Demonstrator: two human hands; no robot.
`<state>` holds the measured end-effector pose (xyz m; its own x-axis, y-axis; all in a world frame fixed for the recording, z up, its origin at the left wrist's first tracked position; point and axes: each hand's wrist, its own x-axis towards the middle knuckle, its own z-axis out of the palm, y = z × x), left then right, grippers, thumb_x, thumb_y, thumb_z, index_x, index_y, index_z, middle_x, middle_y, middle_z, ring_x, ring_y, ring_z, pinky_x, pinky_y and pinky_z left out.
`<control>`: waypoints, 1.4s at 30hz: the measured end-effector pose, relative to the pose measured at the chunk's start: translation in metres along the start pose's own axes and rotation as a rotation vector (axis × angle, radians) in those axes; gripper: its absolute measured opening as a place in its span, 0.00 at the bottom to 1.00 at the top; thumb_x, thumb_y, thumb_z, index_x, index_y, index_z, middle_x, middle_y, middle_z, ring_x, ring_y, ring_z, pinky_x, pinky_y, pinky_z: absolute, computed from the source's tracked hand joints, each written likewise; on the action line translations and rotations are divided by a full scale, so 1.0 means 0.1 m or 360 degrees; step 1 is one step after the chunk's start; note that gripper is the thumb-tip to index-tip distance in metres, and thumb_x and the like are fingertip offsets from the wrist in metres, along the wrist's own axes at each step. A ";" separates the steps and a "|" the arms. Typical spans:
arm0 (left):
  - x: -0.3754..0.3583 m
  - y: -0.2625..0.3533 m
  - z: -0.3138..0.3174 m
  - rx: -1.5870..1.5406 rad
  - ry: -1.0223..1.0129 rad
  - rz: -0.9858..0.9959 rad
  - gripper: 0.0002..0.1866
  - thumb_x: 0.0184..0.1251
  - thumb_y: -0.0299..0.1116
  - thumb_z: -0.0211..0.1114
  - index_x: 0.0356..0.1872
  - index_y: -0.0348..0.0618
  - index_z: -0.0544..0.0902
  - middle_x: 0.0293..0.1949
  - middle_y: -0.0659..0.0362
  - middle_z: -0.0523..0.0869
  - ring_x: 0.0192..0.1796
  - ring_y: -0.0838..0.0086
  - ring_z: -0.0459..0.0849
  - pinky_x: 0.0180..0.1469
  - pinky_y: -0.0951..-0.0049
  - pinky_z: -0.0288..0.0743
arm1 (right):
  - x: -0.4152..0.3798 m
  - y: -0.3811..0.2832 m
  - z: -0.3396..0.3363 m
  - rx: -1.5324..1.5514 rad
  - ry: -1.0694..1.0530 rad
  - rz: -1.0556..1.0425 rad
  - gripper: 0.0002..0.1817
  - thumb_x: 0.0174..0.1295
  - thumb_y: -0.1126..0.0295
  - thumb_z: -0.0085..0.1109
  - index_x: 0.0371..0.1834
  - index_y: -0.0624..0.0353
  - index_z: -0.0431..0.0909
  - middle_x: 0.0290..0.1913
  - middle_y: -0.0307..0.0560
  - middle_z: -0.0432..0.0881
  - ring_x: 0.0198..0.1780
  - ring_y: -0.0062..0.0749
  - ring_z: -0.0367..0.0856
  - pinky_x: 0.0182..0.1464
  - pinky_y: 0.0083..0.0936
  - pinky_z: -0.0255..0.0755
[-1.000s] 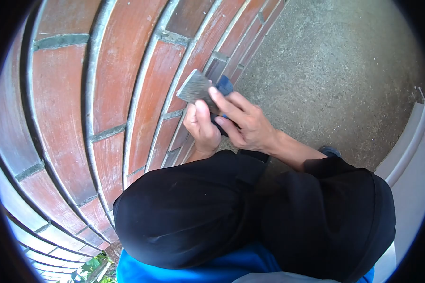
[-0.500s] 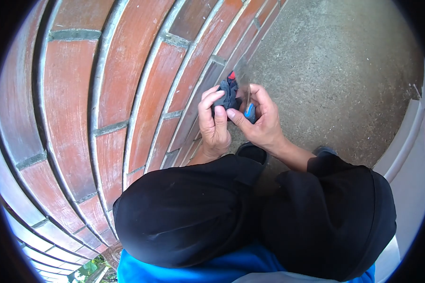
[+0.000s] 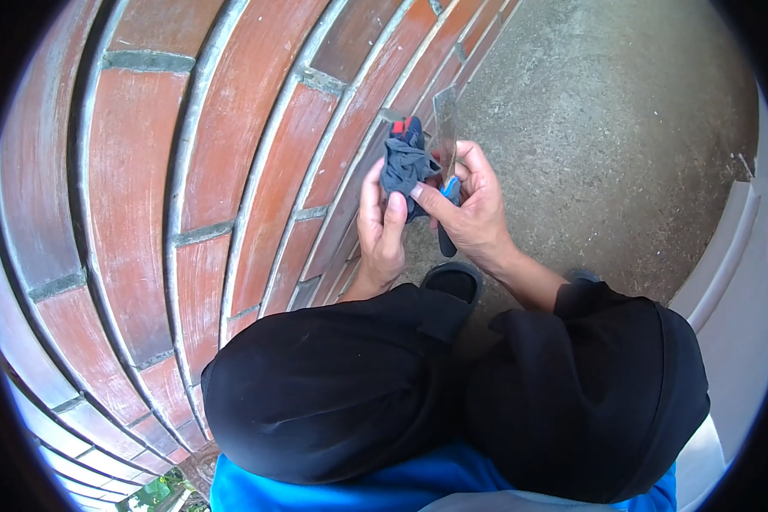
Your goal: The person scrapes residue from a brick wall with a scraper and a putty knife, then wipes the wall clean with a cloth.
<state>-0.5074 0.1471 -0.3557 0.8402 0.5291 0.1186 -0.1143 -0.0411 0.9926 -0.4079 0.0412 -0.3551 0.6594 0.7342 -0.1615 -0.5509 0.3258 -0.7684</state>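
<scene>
My left hand [image 3: 381, 229] is closed around a crumpled dark grey cloth [image 3: 406, 164] with a small red patch at its far end. In my right hand [image 3: 480, 220] is a scraper [image 3: 445, 128] with a thin, flat metal blade and a blue and black handle. Its blade points up and away, and the handle's black end shows below the palm. My right thumb presses against the cloth's near side. The fingers behind the blade and cloth are partly hidden.
A brick wall [image 3: 256, 213] with recessed joints rises close on the left. Rough concrete floor [image 3: 606, 111] stretches away to the right, bordered by a pale ledge [image 3: 734, 247]. My knees in black trousers [image 3: 333, 384] and a dark shoe [image 3: 454, 282] lie below my hands.
The cloth has turned and bunched up between my hands, showing more of its face. The scraper's blade has shifted slightly and appears sharper; its black handle end now shows lower down.
</scene>
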 end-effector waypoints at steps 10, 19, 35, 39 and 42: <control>0.27 0.27 0.08 -0.0768 0.0286 -0.0589 0.25 0.85 0.48 0.43 0.69 0.41 0.70 0.60 0.52 0.81 0.61 0.67 0.81 0.66 0.59 0.73 | 0.07 -0.17 0.00 0.0003 -0.0180 -0.0266 0.23 0.61 0.85 0.58 0.60 0.65 0.69 0.59 0.50 0.79 0.46 0.21 0.81 0.53 0.23 0.77; 0.07 0.29 -0.14 -0.1349 0.0316 -0.0716 0.24 0.85 0.47 0.42 0.68 0.43 0.70 0.59 0.54 0.83 0.61 0.61 0.82 0.66 0.52 0.74 | -0.07 -0.21 -0.22 -0.0120 -0.0088 -0.0225 0.23 0.60 0.85 0.58 0.59 0.63 0.70 0.53 0.43 0.79 0.41 0.17 0.78 0.43 0.18 0.75; -0.03 0.46 -0.29 -0.1567 0.0124 -0.0550 0.26 0.85 0.42 0.41 0.77 0.46 0.57 0.60 0.50 0.80 0.60 0.62 0.80 0.66 0.53 0.75 | -0.10 -0.19 -0.46 -0.0066 0.0178 -0.0179 0.22 0.60 0.82 0.61 0.57 0.62 0.70 0.48 0.44 0.78 0.32 0.13 0.75 0.25 0.11 0.71; -0.25 0.42 -0.51 -0.1445 0.0236 -0.0521 0.24 0.85 0.41 0.41 0.76 0.46 0.59 0.61 0.50 0.80 0.61 0.61 0.80 0.66 0.52 0.75 | -0.11 -0.21 -0.52 -0.0031 0.0196 -0.0169 0.21 0.60 0.81 0.60 0.57 0.62 0.70 0.47 0.43 0.78 0.31 0.12 0.74 0.24 0.11 0.70; -0.18 0.42 -0.45 -0.1501 0.0161 -0.0518 0.23 0.84 0.39 0.43 0.73 0.41 0.64 0.61 0.52 0.81 0.65 0.60 0.78 0.71 0.48 0.68 | -0.13 -0.23 -0.56 -0.0053 0.0232 -0.0161 0.21 0.60 0.82 0.60 0.57 0.62 0.70 0.46 0.43 0.78 0.30 0.12 0.74 0.24 0.11 0.70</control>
<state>-0.5508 0.1737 -0.3169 0.8613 0.4664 -0.2016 -0.2971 0.7842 0.5448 -0.3750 -0.0088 -0.3697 0.7793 0.6036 -0.1684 -0.4621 0.3719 -0.8051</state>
